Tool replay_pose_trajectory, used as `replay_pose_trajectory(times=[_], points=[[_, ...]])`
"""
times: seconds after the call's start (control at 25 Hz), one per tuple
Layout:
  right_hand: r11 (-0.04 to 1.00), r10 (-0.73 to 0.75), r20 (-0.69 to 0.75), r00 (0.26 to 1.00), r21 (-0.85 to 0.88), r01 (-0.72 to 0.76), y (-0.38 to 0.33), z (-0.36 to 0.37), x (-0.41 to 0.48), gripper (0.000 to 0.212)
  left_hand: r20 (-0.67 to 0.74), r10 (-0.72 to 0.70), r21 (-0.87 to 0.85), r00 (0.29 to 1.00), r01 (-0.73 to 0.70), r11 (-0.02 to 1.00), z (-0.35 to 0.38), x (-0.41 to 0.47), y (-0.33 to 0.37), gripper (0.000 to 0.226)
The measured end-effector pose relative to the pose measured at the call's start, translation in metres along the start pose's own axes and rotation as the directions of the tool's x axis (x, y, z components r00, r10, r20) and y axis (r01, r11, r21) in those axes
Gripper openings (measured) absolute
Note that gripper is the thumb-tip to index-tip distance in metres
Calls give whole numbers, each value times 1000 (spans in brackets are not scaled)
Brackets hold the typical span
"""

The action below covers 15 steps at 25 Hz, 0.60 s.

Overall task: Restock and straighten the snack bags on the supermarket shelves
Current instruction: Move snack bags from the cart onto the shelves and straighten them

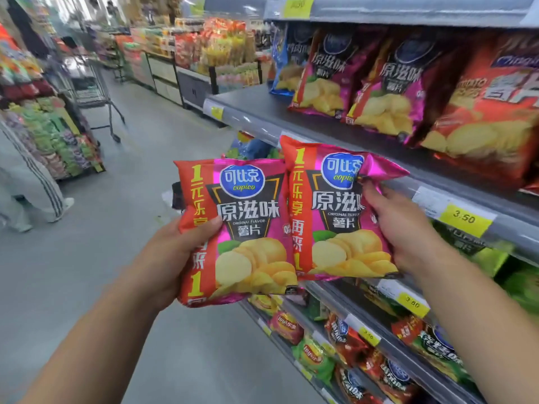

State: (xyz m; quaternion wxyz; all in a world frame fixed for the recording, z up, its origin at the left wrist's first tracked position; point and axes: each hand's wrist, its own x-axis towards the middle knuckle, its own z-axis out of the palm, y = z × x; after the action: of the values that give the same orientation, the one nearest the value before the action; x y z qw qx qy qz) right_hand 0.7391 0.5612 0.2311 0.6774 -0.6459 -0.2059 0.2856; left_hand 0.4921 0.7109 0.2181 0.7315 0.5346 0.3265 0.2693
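Presently, two pink crisp bags are held side by side in front of the shelving, clear of any shelf. The left bag sits upright in the left hand, whose thumb presses across the red strip on the bag's front; the other fingers are hidden behind it. The right bag overlaps the left bag's right edge and is slightly tilted. The right hand grips its right side with fingers curled round the edge, and the bag's top corner is crumpled above them. Both bags are in front of the lip of the middle shelf. On that shelf, matching pink bags stand leaning back, with a blue bag to their left and a large red bag to their right. A yellow price tag reading 3.50 is fixed to the shelf's front rail, just beside the right hand. The shelves below carry mixed bags, among them a green bag. Across the aisle stand a shopping trolley and a person in grey striped trousers.
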Motion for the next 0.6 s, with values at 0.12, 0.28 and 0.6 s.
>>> replay_pose_trajectory(times=[0.12,0.28,0.6], points=[[998,-67,-96,993,-27,65,-19,-5,17,22,76,22,30,997,-25,999,11,39,24,43],[983,-174,-192,966,-83,161,-53,-21,43,18,196,32,49,980,-43,998,37,87,52,45],[904,-336,-278,900,-365,224,-106,-31,117,32,229,108,3,967,-112,994,76,161,93,41]])
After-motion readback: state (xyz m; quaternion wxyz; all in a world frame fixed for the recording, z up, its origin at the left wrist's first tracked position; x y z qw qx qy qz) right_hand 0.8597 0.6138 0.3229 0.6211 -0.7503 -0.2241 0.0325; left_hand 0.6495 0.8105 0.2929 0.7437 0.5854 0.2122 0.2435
